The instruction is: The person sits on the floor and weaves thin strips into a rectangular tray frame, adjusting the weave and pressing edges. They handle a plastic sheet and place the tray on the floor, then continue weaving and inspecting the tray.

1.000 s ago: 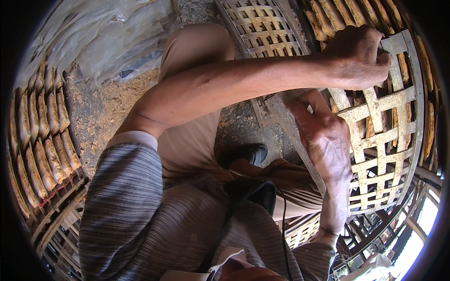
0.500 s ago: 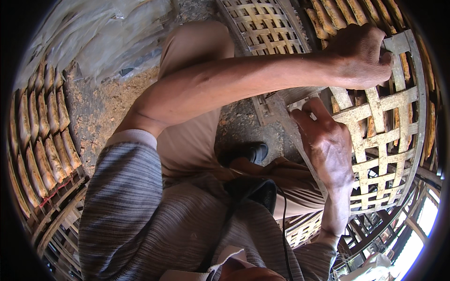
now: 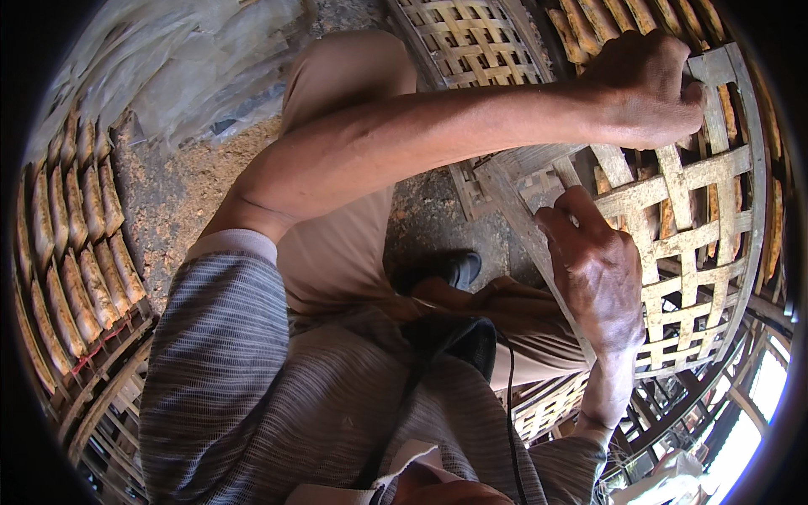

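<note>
A woven bamboo rack (image 3: 703,177) with a flat wooden border lies tilted at my right. My left arm reaches across my body, and my left hand (image 3: 644,88) is closed in a fist on the rack's far border. Over the near side of the weave is my right hand (image 3: 596,273), fingers bent and pressed together beside the inner edge of the border. A small pale spot shows between those fingers; what they pinch, if anything, I cannot make out. Through the weave, long yellow-brown pieces are partly visible.
Rows of long yellow-brown pieces (image 3: 80,282) lie on racks at the left; more (image 3: 602,29) are at the far right. Another woven rack (image 3: 471,38) stands beyond my knee. Crumpled clear plastic sheeting (image 3: 181,67) covers the far left floor. A thin black cable (image 3: 510,412) hangs before me.
My right hand has slid slightly along the rack's near border, back toward me and to the right. My left hand keeps its place on the far border.
</note>
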The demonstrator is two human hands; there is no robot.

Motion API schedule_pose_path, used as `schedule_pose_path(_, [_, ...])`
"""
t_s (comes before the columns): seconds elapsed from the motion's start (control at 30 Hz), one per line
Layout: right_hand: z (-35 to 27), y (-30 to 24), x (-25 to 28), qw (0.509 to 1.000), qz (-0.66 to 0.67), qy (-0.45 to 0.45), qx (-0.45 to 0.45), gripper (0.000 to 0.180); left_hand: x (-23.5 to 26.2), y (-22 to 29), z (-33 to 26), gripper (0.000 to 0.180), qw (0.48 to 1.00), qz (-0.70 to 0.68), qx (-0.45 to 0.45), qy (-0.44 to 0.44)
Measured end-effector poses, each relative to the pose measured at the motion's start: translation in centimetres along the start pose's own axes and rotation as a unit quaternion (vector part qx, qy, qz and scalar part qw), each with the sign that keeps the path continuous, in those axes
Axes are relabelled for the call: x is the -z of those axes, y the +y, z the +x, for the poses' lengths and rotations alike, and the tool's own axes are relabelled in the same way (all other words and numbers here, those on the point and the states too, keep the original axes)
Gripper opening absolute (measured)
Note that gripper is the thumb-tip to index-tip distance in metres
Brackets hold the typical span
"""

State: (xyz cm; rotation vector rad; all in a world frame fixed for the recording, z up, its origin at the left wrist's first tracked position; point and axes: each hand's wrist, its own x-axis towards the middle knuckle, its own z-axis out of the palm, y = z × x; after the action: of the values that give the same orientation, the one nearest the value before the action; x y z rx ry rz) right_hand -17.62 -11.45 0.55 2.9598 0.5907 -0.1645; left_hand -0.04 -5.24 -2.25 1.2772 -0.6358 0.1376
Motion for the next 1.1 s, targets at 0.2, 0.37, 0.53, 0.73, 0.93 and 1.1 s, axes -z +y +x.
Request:
schedule_pose_path(0.2, [0.0,0.3,-0.6,1.000,-0.003,0.004,-0.012,0.018,0.0,-0.1,-0.1,0.030,1.000,0.001,-0.004,0.001])
schedule_pose_path(0.37, [-0.2,0.2,-0.8,0.999,-0.038,-0.007,0.021,0.010,0.0,-0.2,-0.3,0.030,1.000,0.002,-0.008,0.001])
schedule_pose_path(0.53, [0.0,0.8,-1.7,0.999,-0.026,0.003,0.024,0.005,0.0,-0.5,-0.3,0.030,1.000,0.000,-0.015,0.005])
schedule_pose_path(0.73, [-0.8,0.8,-3.2,0.998,0.006,0.052,-0.024,0.006,-0.1,0.2,-0.5,0.030,0.999,-0.043,-0.002,-0.007])
schedule_pose_path(0.93, [-3.9,1.3,-1.9,0.983,0.117,0.140,-0.028,0.012,0.1,-0.2,-0.5,0.036,1.000,0.006,-0.010,0.001])
schedule_pose_path(1.1, [-4.3,-0.1,-1.6,0.984,0.122,0.075,-0.109,0.007,-0.1,-0.4,-0.8,0.037,1.000,0.021,-0.016,-0.005])
